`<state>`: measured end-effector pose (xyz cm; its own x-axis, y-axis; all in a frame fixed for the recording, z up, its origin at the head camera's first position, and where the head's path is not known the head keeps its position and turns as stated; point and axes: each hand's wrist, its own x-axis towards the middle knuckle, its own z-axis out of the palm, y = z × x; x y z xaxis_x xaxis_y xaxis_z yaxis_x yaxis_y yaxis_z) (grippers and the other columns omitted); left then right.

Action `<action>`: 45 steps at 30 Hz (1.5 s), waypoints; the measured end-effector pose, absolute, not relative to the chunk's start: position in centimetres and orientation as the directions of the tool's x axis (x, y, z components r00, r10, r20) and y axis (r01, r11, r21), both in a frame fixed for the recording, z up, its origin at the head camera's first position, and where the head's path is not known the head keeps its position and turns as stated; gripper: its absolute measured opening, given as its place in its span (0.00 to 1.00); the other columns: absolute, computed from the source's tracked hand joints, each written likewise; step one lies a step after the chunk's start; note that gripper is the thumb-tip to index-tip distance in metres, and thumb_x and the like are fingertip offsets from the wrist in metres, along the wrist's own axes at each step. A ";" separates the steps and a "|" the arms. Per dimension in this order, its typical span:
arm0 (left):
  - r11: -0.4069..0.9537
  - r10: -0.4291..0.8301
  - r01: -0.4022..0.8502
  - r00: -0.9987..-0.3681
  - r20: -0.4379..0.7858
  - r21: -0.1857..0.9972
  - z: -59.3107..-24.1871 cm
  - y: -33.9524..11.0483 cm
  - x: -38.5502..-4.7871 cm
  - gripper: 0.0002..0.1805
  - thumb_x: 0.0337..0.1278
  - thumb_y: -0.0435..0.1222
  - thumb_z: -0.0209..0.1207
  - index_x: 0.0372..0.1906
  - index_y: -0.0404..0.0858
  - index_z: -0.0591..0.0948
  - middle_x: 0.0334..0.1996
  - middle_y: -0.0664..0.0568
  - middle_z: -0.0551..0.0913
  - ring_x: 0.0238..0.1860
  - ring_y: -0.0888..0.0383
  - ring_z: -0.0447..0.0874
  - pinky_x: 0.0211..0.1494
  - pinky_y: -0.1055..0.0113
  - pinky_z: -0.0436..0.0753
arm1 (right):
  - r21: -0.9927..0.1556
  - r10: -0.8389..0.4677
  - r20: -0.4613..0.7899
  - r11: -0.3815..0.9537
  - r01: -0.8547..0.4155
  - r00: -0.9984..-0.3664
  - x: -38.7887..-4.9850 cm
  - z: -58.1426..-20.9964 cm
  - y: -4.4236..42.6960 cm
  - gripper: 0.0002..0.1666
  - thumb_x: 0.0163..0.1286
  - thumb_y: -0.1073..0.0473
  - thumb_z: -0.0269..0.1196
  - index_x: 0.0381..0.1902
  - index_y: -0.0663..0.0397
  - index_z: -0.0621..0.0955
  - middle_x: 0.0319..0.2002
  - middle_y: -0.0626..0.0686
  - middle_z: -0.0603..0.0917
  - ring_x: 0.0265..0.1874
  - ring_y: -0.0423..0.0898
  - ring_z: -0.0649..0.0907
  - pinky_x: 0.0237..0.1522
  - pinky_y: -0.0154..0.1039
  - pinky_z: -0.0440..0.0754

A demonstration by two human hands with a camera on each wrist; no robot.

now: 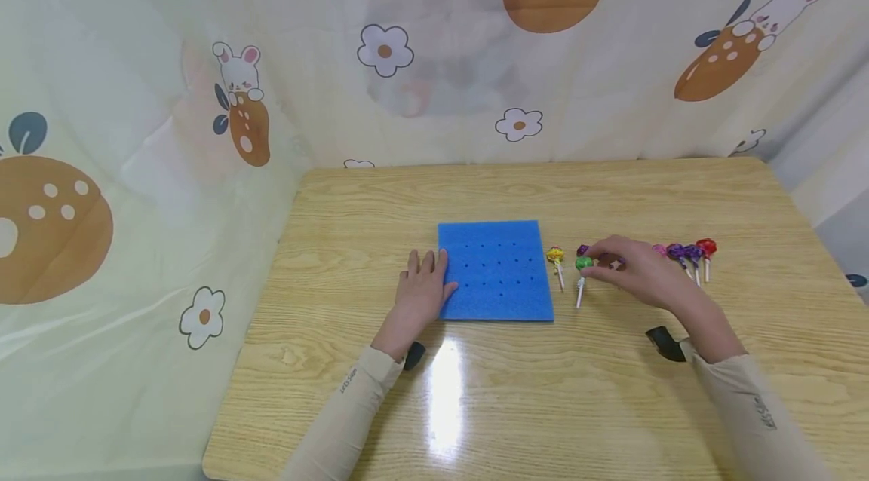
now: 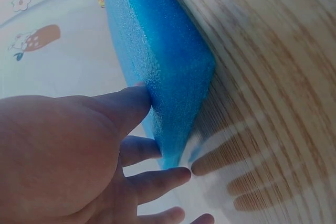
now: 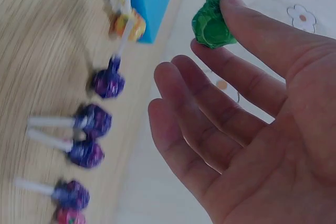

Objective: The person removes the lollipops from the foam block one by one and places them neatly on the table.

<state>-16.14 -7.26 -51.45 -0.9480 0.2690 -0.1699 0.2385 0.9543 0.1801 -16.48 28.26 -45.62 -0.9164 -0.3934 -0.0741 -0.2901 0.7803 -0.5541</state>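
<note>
A green-wrapped lollipop (image 1: 584,263) hangs above the table, its white stick pointing down. My right hand (image 1: 631,268) pinches it by the candy between thumb and forefinger; in the right wrist view the other fingers stay apart from the lollipop (image 3: 212,27). To the left lies a blue foam board (image 1: 498,271) with rows of small holes in its top. My left hand (image 1: 421,290) rests at the board's left edge. The left wrist view shows its thumb touching the foam and the fingers of that hand (image 2: 68,156) stretched out along the edge.
A yellow lollipop (image 1: 555,253) lies just right of the board. Several purple lollipops (image 3: 86,153), partly behind my right hand in the head view, a pink one (image 1: 660,249) and a red one (image 1: 707,246) lie in a row further right. A printed curtain (image 1: 448,89) hangs behind the wooden table (image 1: 366,202).
</note>
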 end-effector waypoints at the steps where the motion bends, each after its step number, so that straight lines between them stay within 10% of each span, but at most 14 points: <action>1: 0.955 0.268 0.237 -0.948 -0.172 0.180 -51.4 -7.3 -16.1 0.35 0.77 0.51 0.47 0.79 0.39 0.58 0.75 0.39 0.64 0.78 0.35 0.53 0.71 0.43 0.71 | -0.547 -0.386 -0.082 0.788 -0.282 -0.919 -16.4 -45.6 28.6 0.21 0.72 0.47 0.64 0.54 0.55 0.83 0.49 0.56 0.85 0.46 0.50 0.83 0.47 0.52 0.83; 25: 0.956 0.267 0.236 -0.947 -0.180 0.176 -51.3 -7.3 -16.4 0.35 0.77 0.51 0.47 0.79 0.39 0.58 0.75 0.39 0.63 0.78 0.36 0.52 0.71 0.42 0.70 | -0.372 -0.323 -0.187 0.897 -0.238 -0.928 -17.2 -42.8 37.8 0.19 0.71 0.52 0.66 0.51 0.61 0.83 0.43 0.56 0.88 0.43 0.55 0.86 0.39 0.47 0.82; 32: 0.955 0.268 0.236 -0.946 -0.181 0.179 -51.2 -7.4 -16.3 0.35 0.77 0.51 0.47 0.79 0.38 0.58 0.75 0.39 0.64 0.78 0.36 0.52 0.71 0.43 0.71 | -0.352 -0.295 -0.223 0.913 -0.205 -0.929 -17.6 -42.9 40.2 0.23 0.73 0.55 0.63 0.54 0.72 0.79 0.46 0.69 0.84 0.47 0.70 0.83 0.45 0.63 0.81; 45: 0.957 0.268 0.239 -0.945 -0.186 0.166 -50.7 -7.2 -16.3 0.35 0.77 0.51 0.47 0.79 0.39 0.59 0.75 0.39 0.64 0.78 0.36 0.53 0.71 0.43 0.71 | -0.293 -0.160 -0.330 0.954 -0.060 -0.930 -19.4 -44.8 47.0 0.31 0.78 0.51 0.56 0.56 0.82 0.73 0.52 0.83 0.74 0.50 0.80 0.75 0.39 0.61 0.82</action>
